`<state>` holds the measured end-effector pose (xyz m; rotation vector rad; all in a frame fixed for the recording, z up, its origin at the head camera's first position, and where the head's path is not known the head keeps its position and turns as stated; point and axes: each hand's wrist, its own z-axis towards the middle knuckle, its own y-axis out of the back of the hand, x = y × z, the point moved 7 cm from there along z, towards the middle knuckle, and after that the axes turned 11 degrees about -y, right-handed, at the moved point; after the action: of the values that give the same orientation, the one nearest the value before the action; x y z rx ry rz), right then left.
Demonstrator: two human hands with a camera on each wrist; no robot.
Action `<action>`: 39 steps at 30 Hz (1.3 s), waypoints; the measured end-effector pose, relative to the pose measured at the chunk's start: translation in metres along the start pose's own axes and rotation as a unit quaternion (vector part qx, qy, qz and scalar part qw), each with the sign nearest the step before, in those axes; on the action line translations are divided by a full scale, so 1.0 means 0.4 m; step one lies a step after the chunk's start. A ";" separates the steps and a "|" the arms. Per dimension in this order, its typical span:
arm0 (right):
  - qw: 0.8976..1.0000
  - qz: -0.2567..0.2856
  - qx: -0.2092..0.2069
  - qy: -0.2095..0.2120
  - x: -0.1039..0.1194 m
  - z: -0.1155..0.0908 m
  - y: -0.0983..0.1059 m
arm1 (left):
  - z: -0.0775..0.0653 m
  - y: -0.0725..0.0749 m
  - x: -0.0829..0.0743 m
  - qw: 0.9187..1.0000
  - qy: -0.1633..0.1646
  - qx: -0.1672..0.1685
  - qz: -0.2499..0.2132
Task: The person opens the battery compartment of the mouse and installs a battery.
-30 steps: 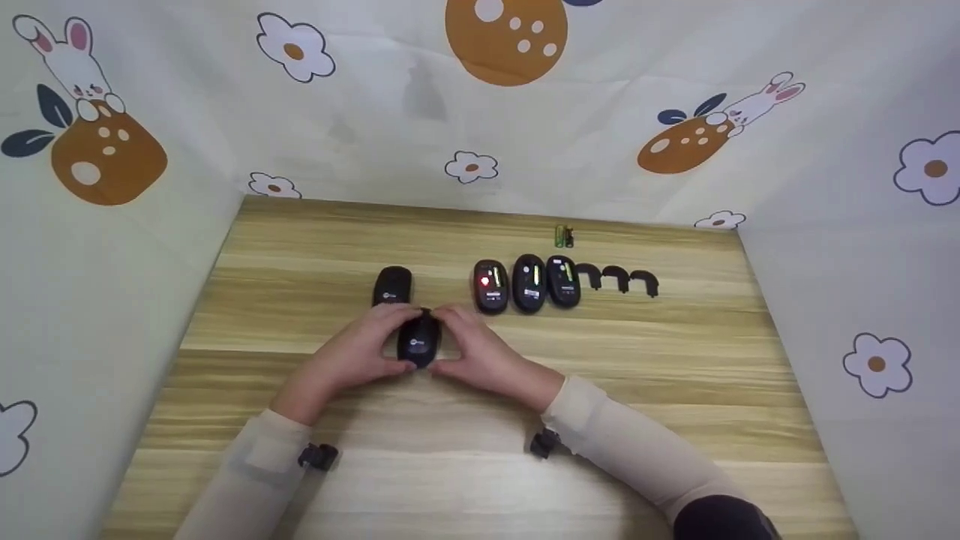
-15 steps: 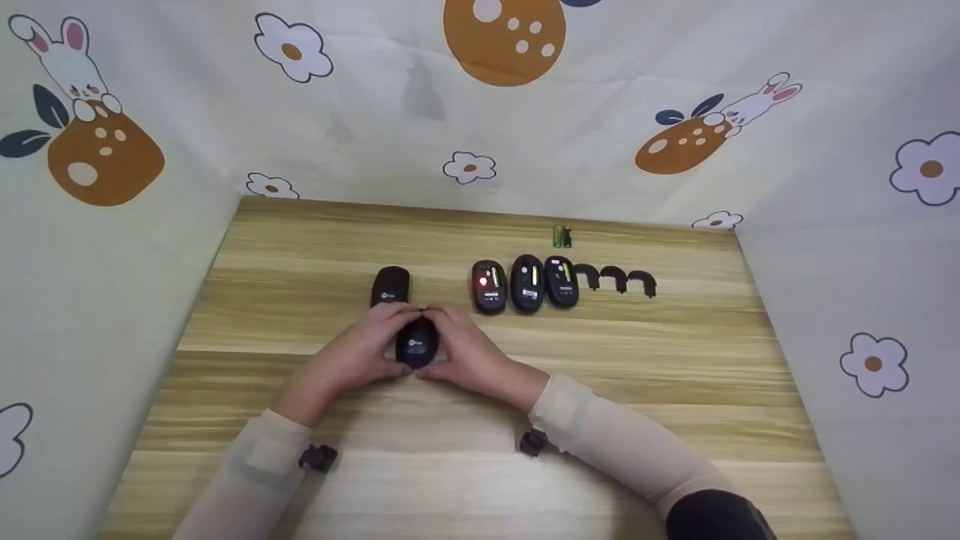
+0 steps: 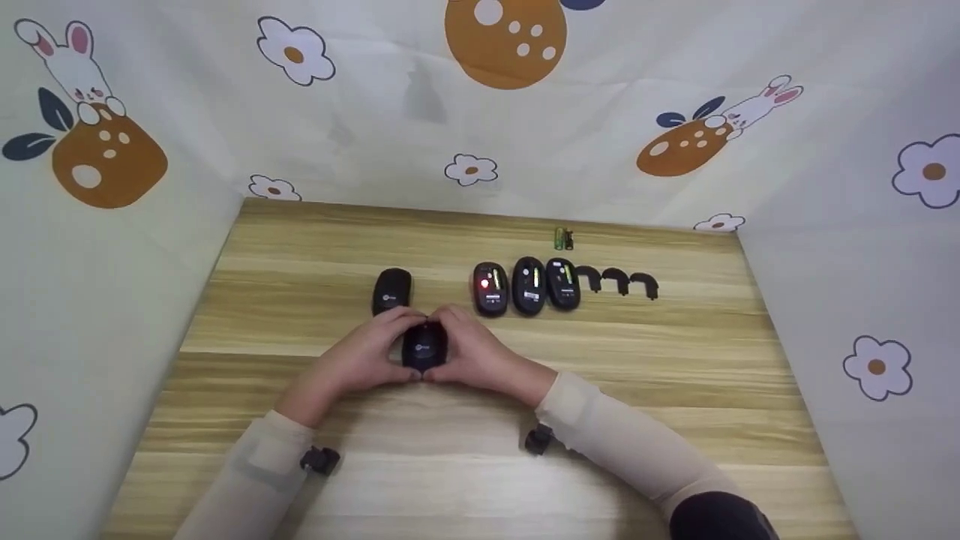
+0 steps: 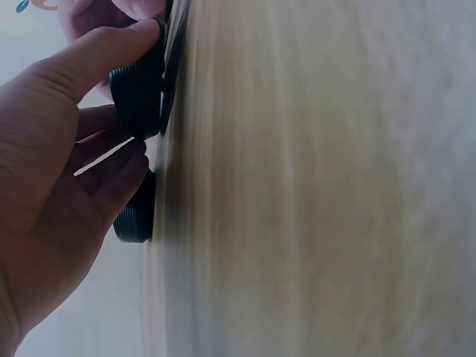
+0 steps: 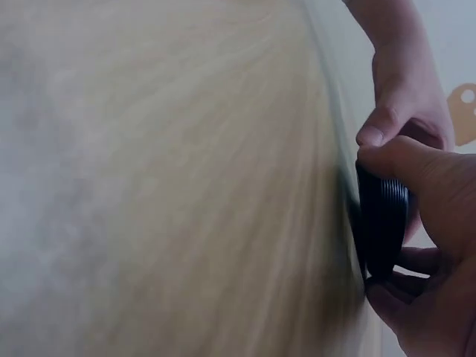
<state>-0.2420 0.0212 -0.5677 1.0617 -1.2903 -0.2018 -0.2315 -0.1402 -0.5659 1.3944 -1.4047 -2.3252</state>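
Note:
Between both hands is a black computer mouse (image 3: 424,349), top side up with a small white logo. My left hand (image 3: 360,352) grips it from the left and my right hand (image 3: 480,356) from the right, fingers at its far end and thumbs meeting at its near end. Both wrist views show its ribbed side, the mouse (image 5: 383,223) being low over the table; whether its underside touches the wood I cannot tell. Just beyond the left fingers sits a second black mouse (image 3: 392,290), also top side up, its near end partly behind the hand.
Three mice lie belly up in a row, the leftmost mouse (image 3: 490,289) glowing red, each with a battery inside. To their right lie three curved black battery covers (image 3: 615,280). Two small batteries (image 3: 563,238) rest farther back. Patterned cloth walls (image 3: 375,112) enclose the wooden table (image 3: 450,450).
My right hand has moved left against the mouse, its thumb now meeting the left thumb. Mouse and hands have since shifted slightly right and nearer, uncovering more of the second mouse.

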 end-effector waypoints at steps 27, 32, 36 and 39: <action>0.994 0.109 0.003 0.012 -0.069 -0.070 0.082 | 0.055 -0.030 -0.043 0.999 -0.020 -0.019 -0.017; 0.994 0.110 0.002 0.014 -0.081 -0.085 0.096 | 0.069 -0.042 -0.052 0.999 -0.021 -0.018 -0.020; 0.993 0.121 0.000 0.017 -0.087 -0.098 0.109 | 0.081 -0.051 -0.059 0.999 -0.028 -0.022 -0.019; 0.992 0.125 -0.002 0.019 -0.093 -0.105 0.118 | 0.090 -0.056 -0.067 0.999 -0.034 -0.026 -0.022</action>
<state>-0.2386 0.0934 -0.5546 0.8862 -1.3740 0.0048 -0.2346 -0.0905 -0.5590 1.3600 -1.3333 -2.4397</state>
